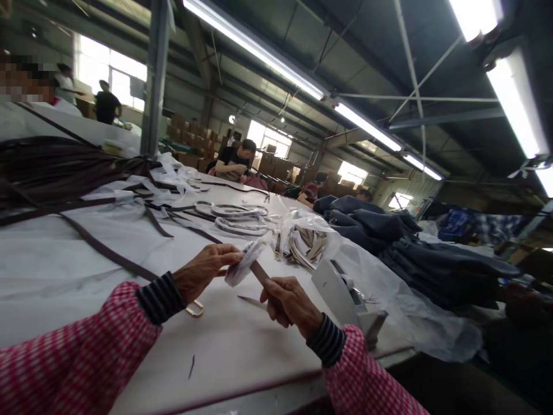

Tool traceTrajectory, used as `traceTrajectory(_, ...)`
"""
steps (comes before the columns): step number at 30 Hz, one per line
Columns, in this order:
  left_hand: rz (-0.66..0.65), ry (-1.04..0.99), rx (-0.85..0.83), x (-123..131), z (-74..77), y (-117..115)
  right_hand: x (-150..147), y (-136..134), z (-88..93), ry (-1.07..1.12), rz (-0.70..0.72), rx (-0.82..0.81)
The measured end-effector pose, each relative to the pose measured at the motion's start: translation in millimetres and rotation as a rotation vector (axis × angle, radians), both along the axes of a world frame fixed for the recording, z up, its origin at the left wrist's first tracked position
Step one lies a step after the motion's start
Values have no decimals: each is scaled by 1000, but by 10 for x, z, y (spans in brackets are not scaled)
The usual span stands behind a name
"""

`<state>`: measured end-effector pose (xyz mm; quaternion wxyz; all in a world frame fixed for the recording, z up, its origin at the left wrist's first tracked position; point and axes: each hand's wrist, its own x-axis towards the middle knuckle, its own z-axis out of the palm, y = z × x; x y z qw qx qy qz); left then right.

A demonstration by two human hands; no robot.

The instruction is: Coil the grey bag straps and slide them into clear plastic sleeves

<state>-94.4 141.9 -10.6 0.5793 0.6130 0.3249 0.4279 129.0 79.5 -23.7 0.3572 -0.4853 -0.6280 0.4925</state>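
Between the fingers of my left hand (pixel 205 270) is a coiled bundle wrapped in clear plastic (pixel 237 272). A flat brown strap (pixel 259 273) runs from that bundle into my right hand (pixel 291 302), whose fingers are closed around it. A thin pointed piece (pixel 250 301) shows just left of the right fingers; I cannot tell if it is held. Under my left wrist, a gold metal buckle (pixel 196 310) lies on the white table (pixel 233 363), and a long dark strap (pixel 106 251) passes beneath the left forearm.
A tape dispenser (pixel 339 291) stands right of my right hand. Beyond it lie a plastic bag of beige strips (pixel 307 245) and dark folded fabric (pixel 389 242). Wrapped straps (pixel 235 213) and a heap of dark straps (pixel 64 170) cover the far left. Another person (pixel 235 160) sits across the table.
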Motion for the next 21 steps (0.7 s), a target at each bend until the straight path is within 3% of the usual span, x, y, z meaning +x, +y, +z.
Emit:
traceTrajectory(4,-79,14,14,31,29,-66,-117,26,85,30,-27,-40)
traceTrajectory(9,-139,13,28,51,28,-89,-258,95,95,88,-25,119)
traceTrajectory(15,-95,22,50,12,37,-80,-293,118,-13,102,-43,135)
traceTrajectory(21,-94,53,82,115,70,-219,-293,139,-50,93,-35,88)
